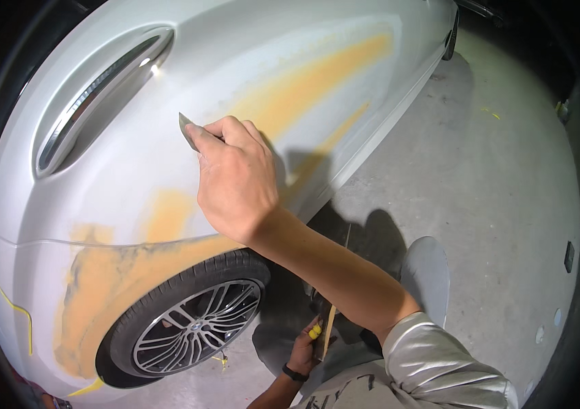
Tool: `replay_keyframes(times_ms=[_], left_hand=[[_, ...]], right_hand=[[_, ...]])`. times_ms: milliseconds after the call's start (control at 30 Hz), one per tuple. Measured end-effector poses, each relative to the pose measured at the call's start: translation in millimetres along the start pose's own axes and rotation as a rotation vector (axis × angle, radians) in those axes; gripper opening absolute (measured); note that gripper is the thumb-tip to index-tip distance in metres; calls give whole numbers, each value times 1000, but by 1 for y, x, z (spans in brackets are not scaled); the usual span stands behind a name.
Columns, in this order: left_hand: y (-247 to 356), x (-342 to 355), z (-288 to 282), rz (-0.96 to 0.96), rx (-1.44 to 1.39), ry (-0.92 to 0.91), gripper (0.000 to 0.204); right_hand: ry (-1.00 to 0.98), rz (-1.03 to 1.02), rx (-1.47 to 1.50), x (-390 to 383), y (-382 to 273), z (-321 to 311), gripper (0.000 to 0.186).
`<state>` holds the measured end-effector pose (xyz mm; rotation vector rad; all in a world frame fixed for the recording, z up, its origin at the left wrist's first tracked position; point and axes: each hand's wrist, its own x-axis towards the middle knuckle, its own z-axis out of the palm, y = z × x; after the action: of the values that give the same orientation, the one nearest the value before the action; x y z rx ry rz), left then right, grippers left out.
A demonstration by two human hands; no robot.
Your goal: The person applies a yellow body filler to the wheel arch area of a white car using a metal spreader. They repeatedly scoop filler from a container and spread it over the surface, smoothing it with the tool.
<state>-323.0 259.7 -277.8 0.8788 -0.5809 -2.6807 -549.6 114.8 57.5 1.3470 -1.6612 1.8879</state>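
My right hand [235,174] is raised against the white car body panel [133,170] and pinches a small grey spreader blade [186,129], whose edge lies on the panel beside a patch of yellow-orange filler [303,85]. Down low, my left hand [303,347], with a dark wristband and yellow smears on the fingers, grips a flat board [327,327] held on edge near the ground. More filler covers the wheel arch [106,279] above the tyre.
A long chrome side vent [99,95] sits in the fender at upper left. The front wheel with a spoked alloy rim [194,324] stands on the grey concrete floor [481,191]. My knee [426,273] is bent beside the car.
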Motion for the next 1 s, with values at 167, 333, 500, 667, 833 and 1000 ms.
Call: replay_keyframes(times_ms=[167, 333, 500, 667, 833, 1000], left_hand=[[5, -9, 2, 38, 29, -124, 60], [23, -16, 29, 80, 26, -267, 68], [35, -2, 75, 80, 207, -152, 68], [88, 26, 122, 157, 336, -126, 50], [142, 41, 176, 402, 940, -366, 47], [144, 59, 229, 602, 1258, -490, 47]], right_hand=[[-186, -75, 63, -18, -7, -51, 28], [-184, 539, 322, -67, 39, -193, 24], [13, 948, 407, -167, 78, -224, 47], [-363, 981, 202, -232, 58, -256, 44], [-152, 608, -95, -171, 87, -320, 44], [-8, 603, -222, -126, 123, -340, 34]])
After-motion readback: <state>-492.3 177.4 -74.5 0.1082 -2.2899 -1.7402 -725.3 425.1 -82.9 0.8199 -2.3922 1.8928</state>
